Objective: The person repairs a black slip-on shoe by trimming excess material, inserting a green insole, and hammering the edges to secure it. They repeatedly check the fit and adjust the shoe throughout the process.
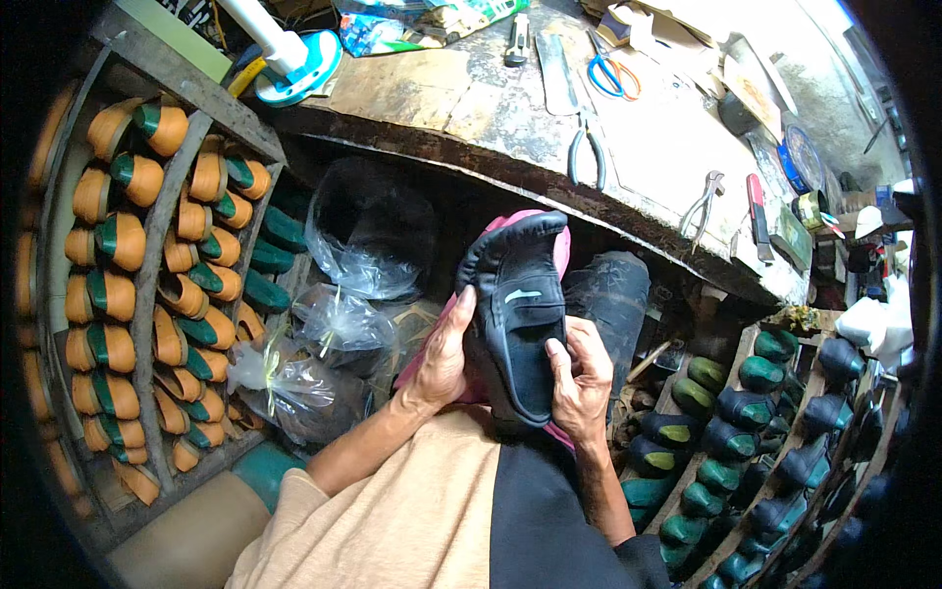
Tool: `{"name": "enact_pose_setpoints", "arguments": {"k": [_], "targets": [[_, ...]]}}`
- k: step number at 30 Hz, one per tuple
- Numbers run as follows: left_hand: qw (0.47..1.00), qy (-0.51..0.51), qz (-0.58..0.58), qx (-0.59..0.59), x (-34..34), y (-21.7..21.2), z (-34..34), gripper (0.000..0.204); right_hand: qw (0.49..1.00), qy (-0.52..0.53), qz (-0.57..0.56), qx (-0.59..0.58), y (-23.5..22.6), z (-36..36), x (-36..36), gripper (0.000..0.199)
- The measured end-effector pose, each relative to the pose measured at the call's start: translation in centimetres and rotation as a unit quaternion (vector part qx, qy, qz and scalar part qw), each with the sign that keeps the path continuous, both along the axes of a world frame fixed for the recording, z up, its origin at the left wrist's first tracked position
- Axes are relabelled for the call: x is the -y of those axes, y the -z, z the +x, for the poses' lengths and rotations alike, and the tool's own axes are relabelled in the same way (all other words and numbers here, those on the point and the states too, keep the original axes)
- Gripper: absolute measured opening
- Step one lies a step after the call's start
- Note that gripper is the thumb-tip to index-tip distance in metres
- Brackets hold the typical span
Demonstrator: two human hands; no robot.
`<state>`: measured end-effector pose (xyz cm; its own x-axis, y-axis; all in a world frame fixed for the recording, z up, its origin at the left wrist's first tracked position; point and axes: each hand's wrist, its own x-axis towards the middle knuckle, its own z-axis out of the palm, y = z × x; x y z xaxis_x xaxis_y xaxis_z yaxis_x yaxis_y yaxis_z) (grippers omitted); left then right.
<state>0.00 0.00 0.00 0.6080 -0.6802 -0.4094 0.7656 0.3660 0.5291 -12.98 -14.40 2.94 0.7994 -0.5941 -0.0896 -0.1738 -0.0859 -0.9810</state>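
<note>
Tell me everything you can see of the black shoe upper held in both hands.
The black fabric shoe upper sits over a pink form, toe pointing up and away toward the worn wooden workbench. It looks soft and matte, with a strap across the instep bearing a small pale mark. The left hand cups its left side; the right hand grips its right edge, thumb pressed on the fabric.

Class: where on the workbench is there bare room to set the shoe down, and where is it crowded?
Bare: the workbench between the white-and-blue stand and the dark pliers. Crowded: the far edge and right end, around the scissors and pincers.
</note>
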Motion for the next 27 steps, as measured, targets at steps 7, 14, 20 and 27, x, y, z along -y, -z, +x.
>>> {"name": "enact_pose_setpoints", "arguments": {"k": [7, 14, 20, 27], "targets": [[0.998, -0.021, 0.006, -0.059, 0.7, 0.0, 0.7, 0.069, 0.929, 0.276, -0.246, 0.017, -0.4, -2.3, -0.4, 0.022], [0.991, 0.059, -0.105, -0.061, 0.7, -0.1, 2.1, 0.096, 0.88, 0.181, 0.156, 0.41, -6.5, -7.5, 7.2, 0.045], [0.99, 0.063, -0.078, -0.097, 1.2, 0.1, 1.7, 0.09, 0.834, -0.049, 0.363, 0.413, -7.0, -9.5, 12.0, 0.072], [0.998, 0.049, 0.009, -0.041, -1.2, -1.0, 2.9, 0.074, 0.934, 0.351, -0.005, 0.071, -1.1, -8.1, 7.4, 0.024]]}}
